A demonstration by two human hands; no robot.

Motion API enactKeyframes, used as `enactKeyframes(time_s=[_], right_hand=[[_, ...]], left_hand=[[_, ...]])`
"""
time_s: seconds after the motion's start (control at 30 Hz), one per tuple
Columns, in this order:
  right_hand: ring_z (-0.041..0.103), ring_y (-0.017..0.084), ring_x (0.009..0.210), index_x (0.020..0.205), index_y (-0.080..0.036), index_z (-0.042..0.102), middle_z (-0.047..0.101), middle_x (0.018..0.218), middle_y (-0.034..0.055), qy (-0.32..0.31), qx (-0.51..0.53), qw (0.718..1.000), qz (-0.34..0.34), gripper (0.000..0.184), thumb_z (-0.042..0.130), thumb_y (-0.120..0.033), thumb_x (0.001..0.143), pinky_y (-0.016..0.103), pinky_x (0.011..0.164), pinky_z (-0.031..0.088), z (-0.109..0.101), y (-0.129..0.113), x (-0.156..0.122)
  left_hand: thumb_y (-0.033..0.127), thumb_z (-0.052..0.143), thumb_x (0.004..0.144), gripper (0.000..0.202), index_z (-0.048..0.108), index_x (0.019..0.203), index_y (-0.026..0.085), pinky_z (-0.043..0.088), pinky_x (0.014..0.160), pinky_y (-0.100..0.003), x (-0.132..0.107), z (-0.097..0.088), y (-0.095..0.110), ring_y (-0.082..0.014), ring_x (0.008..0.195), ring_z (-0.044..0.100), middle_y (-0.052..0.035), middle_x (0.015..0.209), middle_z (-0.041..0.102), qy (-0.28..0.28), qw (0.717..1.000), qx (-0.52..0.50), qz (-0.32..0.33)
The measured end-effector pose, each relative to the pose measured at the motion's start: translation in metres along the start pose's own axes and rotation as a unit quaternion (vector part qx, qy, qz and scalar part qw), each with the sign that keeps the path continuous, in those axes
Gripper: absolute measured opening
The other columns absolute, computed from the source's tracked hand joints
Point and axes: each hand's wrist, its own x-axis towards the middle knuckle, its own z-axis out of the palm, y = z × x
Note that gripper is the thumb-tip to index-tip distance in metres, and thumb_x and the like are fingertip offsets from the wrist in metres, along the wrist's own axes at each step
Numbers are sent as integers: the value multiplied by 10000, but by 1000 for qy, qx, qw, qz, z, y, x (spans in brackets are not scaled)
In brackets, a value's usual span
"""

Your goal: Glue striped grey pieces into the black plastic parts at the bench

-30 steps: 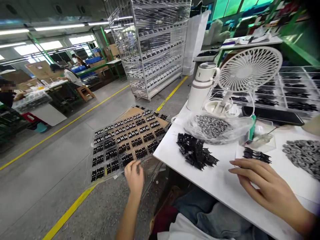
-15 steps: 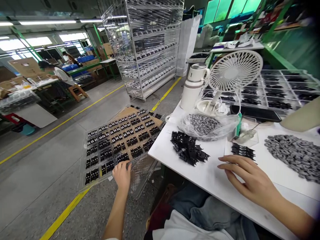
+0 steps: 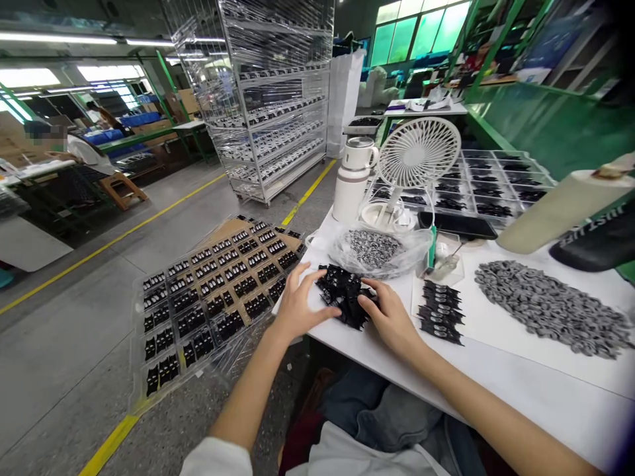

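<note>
A heap of black plastic parts (image 3: 344, 297) lies on the white table (image 3: 526, 370), between my hands. My left hand (image 3: 300, 305) is at the heap's left side, fingers spread and almost touching it. My right hand (image 3: 389, 318) presses its fingertips against the heap's right side; I cannot tell whether it grips any parts. To the right, a column of black parts (image 3: 440, 312) lies on a white sheet (image 3: 436, 301). A wide patch of small grey parts (image 3: 546, 307) covers a further sheet.
A clear tray of black parts (image 3: 208, 304) slants beside the table's left edge. Behind the heap are a bag of grey parts (image 3: 372, 248), a white flask (image 3: 351, 182), a desk fan (image 3: 419, 155), a phone (image 3: 456, 225) and more trays (image 3: 481, 192). A co-worker (image 3: 82, 151) sits far left.
My left hand has moved from the tray's edge to the heap on the table. My right hand has slid left from the sheet to the heap. The view has turned right.
</note>
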Motion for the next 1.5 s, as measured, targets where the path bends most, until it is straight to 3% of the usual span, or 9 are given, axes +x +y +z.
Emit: enactKeyframes(time_s=[0.13, 0.27, 0.43, 0.63, 0.77, 0.93, 1.1, 1.3, 1.5], right_hand=[[351, 285, 1185, 1291, -166, 292, 342, 1301, 150, -2, -68, 997, -27, 686, 454, -565, 757, 463, 952, 335, 9, -7, -6], [312, 352, 1196, 1324, -159, 240, 290, 1332, 185, 15, -152, 985, -80, 882, 570, -597, 634, 518, 924, 321, 20, -11, -11], [380, 308, 1149, 1307, -166, 245, 391, 1257, 165, 21, -148, 985, -86, 727, 554, -430, 704, 483, 913, 333, 24, -8, -5], [353, 291, 1174, 1284, -175, 243, 366, 1268, 154, 19, -74, 992, -97, 674, 552, -345, 709, 460, 919, 352, 20, -4, 4], [366, 276, 1158, 1258, -178, 279, 391, 1241, 133, 38, -22, 997, -70, 648, 565, -295, 689, 448, 932, 347, 20, -6, 8], [377, 248, 1142, 1241, -191, 328, 404, 1214, 103, 63, 30, 996, -49, 609, 549, -215, 673, 424, 975, 317, 19, -11, 10], [378, 248, 1146, 1223, -244, 391, 373, 1234, 86, 79, 36, 996, -9, 489, 507, -288, 750, 433, 969, 329, 18, -17, 10], [381, 240, 1149, 1189, -243, 445, 373, 1235, 84, 105, 82, 991, -4, 423, 491, -354, 783, 415, 972, 337, 20, -19, 13], [410, 226, 1118, 1058, -234, 524, 441, 1159, 72, 172, 128, 976, -34, 291, 500, -350, 792, 404, 974, 334, 19, -25, 13]], left_hand=[[509, 484, 752, 483, 485, 1152, 238, 285, 976, -440, 48, 29, 1, -256, 1158, 396, -102, 1190, 484, -50, 997, -47, -22], [346, 329, 865, 295, 551, 1025, 234, 224, 993, -465, 48, 51, 3, -217, 1040, 485, -65, 1029, 588, -19, 997, -60, -34], [314, 363, 852, 237, 580, 905, 236, 361, 894, -373, 36, 52, 16, -199, 918, 534, -43, 916, 619, 1, 993, -108, -55], [351, 436, 817, 221, 593, 880, 208, 381, 876, -343, 35, 53, 29, -198, 944, 523, -59, 934, 599, 75, 971, -199, -110], [320, 477, 787, 218, 594, 905, 178, 378, 891, -347, 37, 65, 30, -196, 960, 524, -68, 957, 600, 127, 935, -284, -168], [308, 428, 795, 298, 570, 999, 143, 446, 807, -316, 35, 79, 30, -188, 924, 567, -86, 989, 616, 167, 865, -407, -243], [309, 425, 788, 327, 538, 1054, 157, 463, 803, -318, 25, 89, 48, -201, 958, 568, -88, 1036, 602, 206, 806, -477, -282], [289, 408, 780, 312, 501, 1055, 173, 447, 842, -339, 23, 101, 64, -204, 990, 552, -91, 1052, 584, 263, 763, -512, -295], [328, 413, 771, 319, 505, 1024, 157, 467, 805, -347, 28, 98, 71, -212, 930, 577, -95, 987, 596, 288, 732, -545, -289]])
